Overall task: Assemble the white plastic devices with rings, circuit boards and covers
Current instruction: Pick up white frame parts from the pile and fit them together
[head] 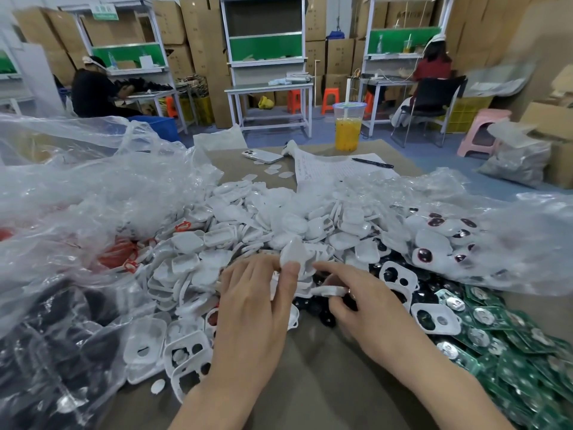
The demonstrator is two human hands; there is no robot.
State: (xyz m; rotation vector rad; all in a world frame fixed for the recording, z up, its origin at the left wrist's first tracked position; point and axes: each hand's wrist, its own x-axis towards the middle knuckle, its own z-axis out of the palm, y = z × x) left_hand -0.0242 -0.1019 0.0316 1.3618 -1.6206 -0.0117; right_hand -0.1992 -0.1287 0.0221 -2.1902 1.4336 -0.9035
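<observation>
Your left hand [254, 299] pinches a white plastic cover [293, 251], right hand [359, 296] a flat white shell [330, 290]; either may slip into the pile [248, 218].

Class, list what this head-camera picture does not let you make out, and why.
Head view: writing on the paper sheet, too small.
Head view: white part in the right hand, partly hidden by its fingers.
Head view: green circuit boards, pile cut off by the right edge.

Stacked cardboard boxes [198, 26] behind metal workbenches [269, 86]; blue floor [511, 187]; orange stools [328, 100]
</observation>
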